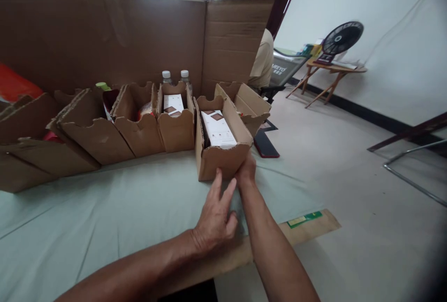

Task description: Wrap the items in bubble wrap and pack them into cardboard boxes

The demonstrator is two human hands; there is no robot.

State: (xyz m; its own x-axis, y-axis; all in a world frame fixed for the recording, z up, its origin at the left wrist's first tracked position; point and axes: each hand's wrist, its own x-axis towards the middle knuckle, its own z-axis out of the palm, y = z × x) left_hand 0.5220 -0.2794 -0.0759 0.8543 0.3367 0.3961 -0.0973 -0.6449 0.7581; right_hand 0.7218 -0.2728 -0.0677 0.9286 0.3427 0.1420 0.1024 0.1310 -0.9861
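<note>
An open-topped cardboard box [225, 160] stands at the right end of the row, nearer me than its neighbours. Inside it lies a white carton with brown squares [218, 129]. My right hand [246, 169] grips this box low at its right front corner; most of its fingers are hidden behind the cardboard. In front of the box is my left hand [216, 218], fingers stretched apart and holding nothing. One fingertip reaches the lower front wall, though I cannot tell whether it presses on it. A similar white carton [173, 105] sits in the neighbouring cardboard box [177, 133].
Several more cardboard boxes [139, 134] line the table [115, 204] to the left. Two white-capped bottles [166, 76] stand behind them, before a tall cardboard screen [139, 36]. A dark phone-like slab [266, 143] lies at right. Beyond are a seated person [263, 59] and a fan [340, 38].
</note>
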